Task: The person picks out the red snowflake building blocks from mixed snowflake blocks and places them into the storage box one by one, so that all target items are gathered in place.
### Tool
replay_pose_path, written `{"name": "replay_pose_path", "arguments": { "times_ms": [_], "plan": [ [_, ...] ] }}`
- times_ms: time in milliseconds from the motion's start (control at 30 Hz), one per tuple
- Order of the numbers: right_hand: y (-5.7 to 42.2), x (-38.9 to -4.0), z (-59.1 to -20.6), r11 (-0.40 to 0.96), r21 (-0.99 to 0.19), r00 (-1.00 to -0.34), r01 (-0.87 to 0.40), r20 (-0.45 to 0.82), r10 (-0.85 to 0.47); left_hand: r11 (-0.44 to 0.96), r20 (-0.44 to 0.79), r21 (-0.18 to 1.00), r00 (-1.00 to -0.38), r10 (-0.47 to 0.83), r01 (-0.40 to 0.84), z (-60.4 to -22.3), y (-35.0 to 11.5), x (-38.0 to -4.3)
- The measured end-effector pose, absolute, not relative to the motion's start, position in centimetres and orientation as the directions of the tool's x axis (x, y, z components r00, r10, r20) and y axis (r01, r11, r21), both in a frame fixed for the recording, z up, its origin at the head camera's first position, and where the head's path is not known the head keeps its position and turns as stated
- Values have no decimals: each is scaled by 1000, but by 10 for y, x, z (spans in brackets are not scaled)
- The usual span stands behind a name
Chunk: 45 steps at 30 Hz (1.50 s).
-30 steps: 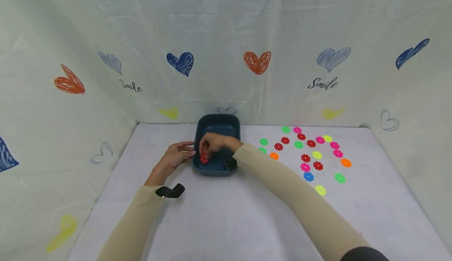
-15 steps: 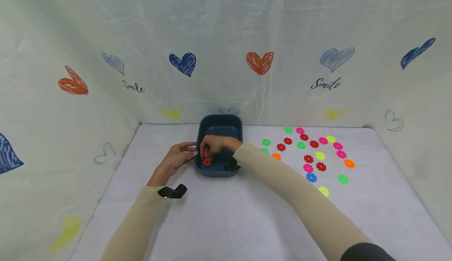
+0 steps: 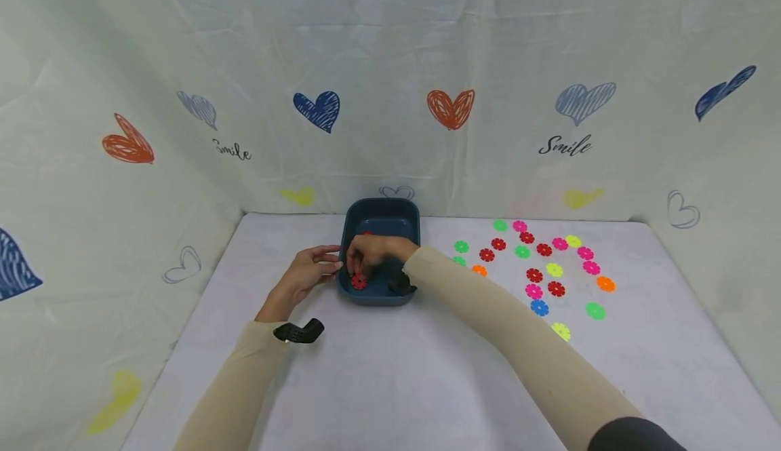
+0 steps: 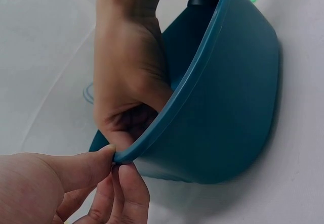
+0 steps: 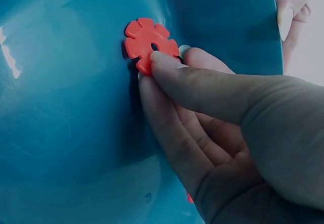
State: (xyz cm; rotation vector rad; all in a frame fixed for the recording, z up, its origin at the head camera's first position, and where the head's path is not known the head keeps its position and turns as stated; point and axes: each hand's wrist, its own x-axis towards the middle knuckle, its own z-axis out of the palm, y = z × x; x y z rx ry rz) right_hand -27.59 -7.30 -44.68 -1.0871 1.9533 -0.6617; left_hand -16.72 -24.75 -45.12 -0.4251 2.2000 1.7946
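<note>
A deep blue rectangular bin (image 3: 348, 234) stands at the back of the white table. My left hand (image 3: 307, 276) pinches its left rim; in the left wrist view, the thumb (image 4: 83, 171) lies on the rim with fingers beneath it. Inside the bin, my right hand (image 3: 373, 254) holds a red flower-shaped plastic disc (image 5: 139, 37) between thumb and index finger, close to the bin's inner surface. Another red disc (image 3: 366, 232) shows just beyond the right hand, mostly hidden by it.
Right of the bin, loose flower-shaped discs lie scattered flat: several red ones (image 3: 534, 275), pink ones (image 3: 586, 253), green ones (image 3: 595, 311), yellow and orange ones, and a blue disc (image 3: 539, 308). A white curtain (image 3: 390, 152) printed with hearts hangs behind the table.
The head view has shifted slightly. The right hand, still in the bin, has moved the red disc a little toward the near side; another red disc now shows beyond the hand. The left hand keeps its place.
</note>
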Motion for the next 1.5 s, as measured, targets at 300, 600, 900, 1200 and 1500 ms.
{"name": "replay_pose_path", "arguments": {
  "times_ms": [300, 600, 900, 1200, 1500],
  "plan": [
    [-75, -276, -451, 512, -701, -353, -497, -376, -857, 170, -383, 907, -923, -44, -384, -453, -248, -168],
    [-71, -278, -448, 502, -724, -349, -473, -370, -861, 167, -386, 907, -922, -33, -386, -450, -246, -168],
    [-60, -276, -436, 478, -777, -354, -411, -347, -868, 190, -389, 902, -921, -30, -387, -450, -246, -168],
    [-38, -275, -418, 417, -828, -371, -374, -279, -886, 203, -384, 901, -922, -41, -384, -448, -246, -166],
    [1, -280, -409, 409, -851, -429, -328, -252, -868, 209, -393, 894, -918, -56, -396, -446, -245, -164]
  ]
}}
